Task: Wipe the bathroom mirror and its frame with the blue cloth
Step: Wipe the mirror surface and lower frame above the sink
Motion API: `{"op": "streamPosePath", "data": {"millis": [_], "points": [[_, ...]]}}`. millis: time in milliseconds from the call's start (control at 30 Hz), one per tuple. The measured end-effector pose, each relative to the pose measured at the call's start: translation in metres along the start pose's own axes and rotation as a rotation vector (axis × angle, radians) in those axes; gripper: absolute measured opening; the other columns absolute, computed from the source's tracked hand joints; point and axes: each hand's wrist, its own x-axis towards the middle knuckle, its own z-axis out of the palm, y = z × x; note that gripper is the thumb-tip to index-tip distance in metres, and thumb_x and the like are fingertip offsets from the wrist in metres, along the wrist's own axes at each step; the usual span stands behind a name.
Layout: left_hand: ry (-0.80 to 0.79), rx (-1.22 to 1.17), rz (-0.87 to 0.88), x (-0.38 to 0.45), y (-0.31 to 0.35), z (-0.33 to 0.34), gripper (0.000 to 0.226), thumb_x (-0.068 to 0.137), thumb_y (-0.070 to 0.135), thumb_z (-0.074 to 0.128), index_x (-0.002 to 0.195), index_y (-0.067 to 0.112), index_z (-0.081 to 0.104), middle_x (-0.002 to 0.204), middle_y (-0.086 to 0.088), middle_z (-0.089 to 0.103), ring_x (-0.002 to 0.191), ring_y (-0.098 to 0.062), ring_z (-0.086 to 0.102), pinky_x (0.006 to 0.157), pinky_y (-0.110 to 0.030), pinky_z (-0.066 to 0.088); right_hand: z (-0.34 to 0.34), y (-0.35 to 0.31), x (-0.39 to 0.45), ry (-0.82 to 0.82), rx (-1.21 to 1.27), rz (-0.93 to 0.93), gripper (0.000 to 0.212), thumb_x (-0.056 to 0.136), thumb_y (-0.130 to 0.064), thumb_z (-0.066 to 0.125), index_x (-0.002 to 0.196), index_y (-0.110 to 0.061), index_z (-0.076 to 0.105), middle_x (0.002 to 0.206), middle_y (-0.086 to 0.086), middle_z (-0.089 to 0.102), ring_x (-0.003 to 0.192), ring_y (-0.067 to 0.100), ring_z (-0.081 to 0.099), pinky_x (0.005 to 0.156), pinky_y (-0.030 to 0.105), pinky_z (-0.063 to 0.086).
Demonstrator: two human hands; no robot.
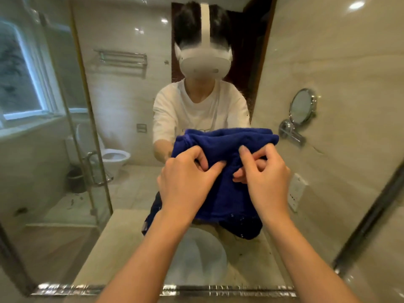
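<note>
Bathroom mirror (122, 119) fills the view, shiny frame (65, 289) at 6 o'clock. Blue cloth (225, 171) sits centre — left hand (185, 180) & right hand (265, 173) both pinch it w/ curled fingers, bunched up.

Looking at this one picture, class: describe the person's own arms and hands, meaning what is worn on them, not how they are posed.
Both forearms are bare: no sleeves reach into view. The left hand and right hand wear no gloves, rings, watch or wristband. The fingers have short, unpainted nails.
</note>
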Motion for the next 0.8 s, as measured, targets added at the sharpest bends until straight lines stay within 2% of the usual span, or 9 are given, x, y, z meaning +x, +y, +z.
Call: {"op": "streamPosePath", "data": {"millis": [100, 233, 400, 533, 633, 800], "points": [[0.007, 0.029, -0.018, 0.004, -0.024, -0.024, 0.043, 0.061, 0.069, 0.065, 0.072, 0.029, 0.052, 0.053, 0.012, 0.064, 0.060, -0.015, 0.068, 0.064, -0.040, 0.056, 0.031, -0.005, -0.013, 0.003, -0.048, -0.049, 0.031, 0.087, -0.040, 0.067, 0.073, -0.022, 0.047, 0.051, -0.006, 0.065, 0.051, 0.006, 0.065, 0.065, 0.043, 0.055], [0.081, 0.037, -0.083, 0.004, -0.052, -0.052, 0.043, 0.061, 0.066, 0.071, 0.067, 0.028, 0.053, 0.051, 0.012, 0.065, 0.055, -0.011, 0.067, 0.062, -0.043, 0.057, 0.068, -0.011, -0.027, -0.050, -0.088, -0.149, 0.029, 0.091, -0.044, 0.059, 0.076, -0.023, 0.045, 0.054, -0.007, 0.065, 0.055, 0.009, 0.065, 0.064, 0.040, 0.053], [0.133, 0.007, -0.117, -0.002, -0.048, -0.041, 0.043, 0.061, 0.065, 0.070, 0.070, 0.028, 0.051, 0.053, 0.006, 0.066, 0.056, -0.019, 0.068, 0.065, -0.047, 0.057, 0.059, -0.004, -0.018, -0.151, -0.078, -0.219, 0.028, 0.093, -0.041, 0.056, 0.074, -0.027, 0.042, 0.056, -0.006, 0.066, 0.057, 0.013, 0.067, 0.061, 0.041, 0.053], [0.085, -0.093, -0.078, -0.010, -0.022, -0.009, 0.042, 0.063, 0.060, 0.073, 0.070, 0.025, 0.051, 0.053, 0.002, 0.065, 0.052, -0.020, 0.067, 0.061, -0.048, 0.056, 0.021, 0.011, -0.003, -0.157, -0.062, -0.167, 0.030, 0.093, -0.043, 0.056, 0.073, -0.026, 0.041, 0.056, -0.004, 0.066, 0.056, 0.014, 0.067, 0.060, 0.043, 0.054], [0.025, -0.158, -0.063, -0.016, 0.011, 0.036, 0.043, 0.065, 0.058, 0.076, 0.068, 0.024, 0.049, 0.052, 0.003, 0.064, 0.053, -0.020, 0.068, 0.059, -0.046, 0.056, -0.029, 0.030, 0.012, -0.090, -0.055, -0.086, 0.032, 0.093, -0.033, 0.062, 0.069, -0.024, 0.041, 0.053, -0.004, 0.067, 0.051, 0.010, 0.067, 0.060, 0.043, 0.056], [-0.025, -0.004, 0.049, -0.044, 0.085, 0.100, 0.041, 0.075, 0.055, 0.073, 0.068, 0.023, 0.048, 0.058, 0.008, 0.060, 0.065, -0.016, 0.063, 0.065, -0.040, 0.053, -0.113, 0.055, 0.035, 0.040, -0.118, 0.032, 0.030, 0.094, -0.027, 0.062, 0.071, -0.018, 0.045, 0.053, -0.001, 0.067, 0.048, 0.011, 0.065, 0.063, 0.044, 0.056]]}}
